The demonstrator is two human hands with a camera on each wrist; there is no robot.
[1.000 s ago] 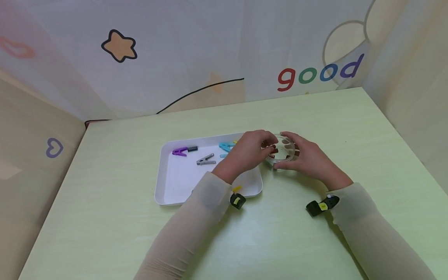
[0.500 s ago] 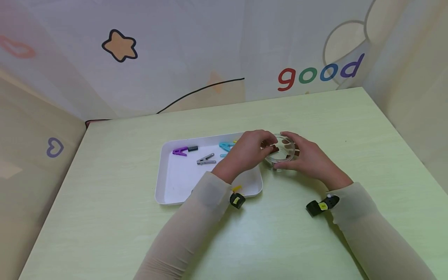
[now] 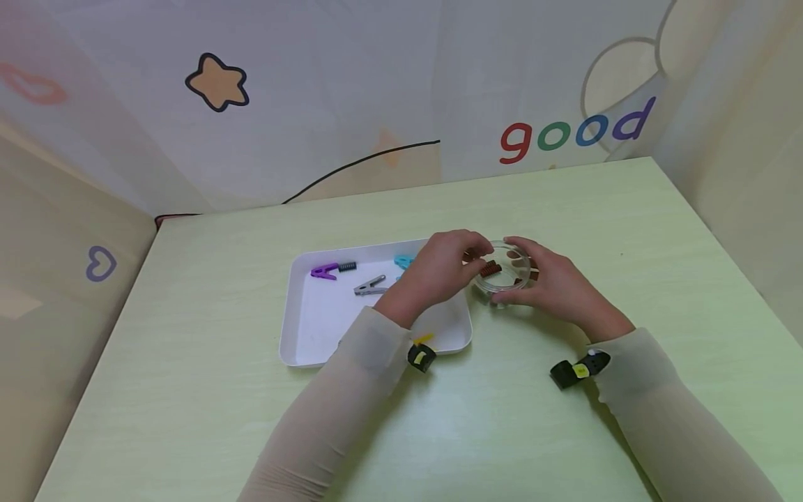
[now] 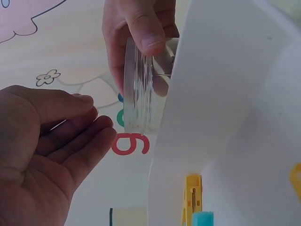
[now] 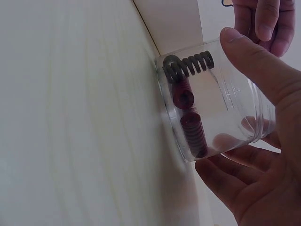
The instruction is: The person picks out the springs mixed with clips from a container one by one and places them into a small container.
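My right hand point(image 3: 552, 282) grips a clear round jar point(image 5: 214, 106) around its side, near the rim, by the tray's right end. Inside the jar, the right wrist view shows reddish coil springs point(image 5: 194, 135) and dark grey ones point(image 5: 200, 62) at the bottom. My left hand point(image 3: 439, 272) is just left of the jar's mouth, above the tray's right side. In the left wrist view, its fingers point(image 4: 89, 146) are loosely bent with nothing between them, apart from the jar.
A white tray point(image 3: 307, 335) holds a purple clip point(image 3: 324, 272), a black spring point(image 3: 347, 266), a silver clip point(image 3: 369, 286), a light blue clip point(image 3: 403, 261) and a yellow piece point(image 3: 424, 339). My left forearm crosses over it. A printed curtain point(image 3: 351, 84) stands behind the table.
My left fingers, which pinched a reddish spring at the jar's mouth, have let it go, and it is in the jar. The left hand has drawn back slightly leftward; the right hand stays put.
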